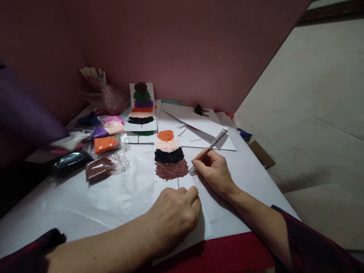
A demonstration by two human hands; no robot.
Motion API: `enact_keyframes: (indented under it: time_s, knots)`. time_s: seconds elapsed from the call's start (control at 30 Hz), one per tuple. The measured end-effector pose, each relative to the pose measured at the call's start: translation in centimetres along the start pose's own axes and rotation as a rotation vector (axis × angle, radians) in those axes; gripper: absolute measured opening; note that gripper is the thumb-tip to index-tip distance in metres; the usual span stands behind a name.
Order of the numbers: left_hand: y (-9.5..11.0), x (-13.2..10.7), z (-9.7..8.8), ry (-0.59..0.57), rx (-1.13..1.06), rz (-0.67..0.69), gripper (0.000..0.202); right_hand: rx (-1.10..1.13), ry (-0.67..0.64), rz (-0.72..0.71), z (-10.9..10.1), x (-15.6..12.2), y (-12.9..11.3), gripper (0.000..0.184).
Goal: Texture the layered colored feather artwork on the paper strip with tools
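A white paper card lies before me with a layered tree shape of clay on it: orange at the top, then pale pink, black and brown. Below the brown layer runs a thin drawn trunk line. My right hand is closed round a fork with a ridged handle, its tines down at the right edge of the brown clay. Resting on the lower part of the card, my left hand is curled closed; its fingertips are hidden, so whatever they grip does not show.
Clay packets lie to the left, including brown, orange and a black one. A finished-looking layered tree card leans at the back. Behind are loose paper sheets and keys. The table's right edge drops to a tiled floor.
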State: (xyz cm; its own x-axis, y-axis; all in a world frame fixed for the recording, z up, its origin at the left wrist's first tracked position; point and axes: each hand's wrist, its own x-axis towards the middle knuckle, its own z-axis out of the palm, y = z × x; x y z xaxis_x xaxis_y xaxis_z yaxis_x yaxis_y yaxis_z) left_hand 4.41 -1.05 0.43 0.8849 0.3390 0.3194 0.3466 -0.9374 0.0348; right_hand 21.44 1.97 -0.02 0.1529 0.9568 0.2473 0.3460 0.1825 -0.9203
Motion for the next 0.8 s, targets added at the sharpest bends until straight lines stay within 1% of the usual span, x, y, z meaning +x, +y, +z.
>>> enact_keyframes:
  time_s: [0.13,0.3,0.37,0.5,0.63,0.8]
  knots:
    - [0.05,0.05,-0.17,-0.031,0.007,-0.003,0.02,-0.059,-0.006,-0.041,0.04,0.07,0.06,0.01]
    - [0.01,-0.01,-0.21,-0.026,-0.001,0.004,0.021,-0.128,0.039,-0.04,0.09,0.03,0.04,0.01]
    - [-0.01,-0.04,-0.18,-0.015,0.001,0.003,0.021,-0.097,0.056,-0.005,0.1,-0.01,0.03,0.011]
    - [-0.06,0.0,-0.18,0.001,-0.001,0.005,0.02,0.036,0.066,0.065,0.13,-0.04,0.08,0.016]
    - [-0.07,0.04,-0.19,-0.008,0.003,0.004,0.02,0.074,0.049,0.041,0.16,-0.13,-0.01,0.017]
    - [-0.01,0.0,-0.07,-0.003,-0.003,0.004,0.02,0.07,-0.024,0.025,0.26,-0.51,-0.42,0.016]
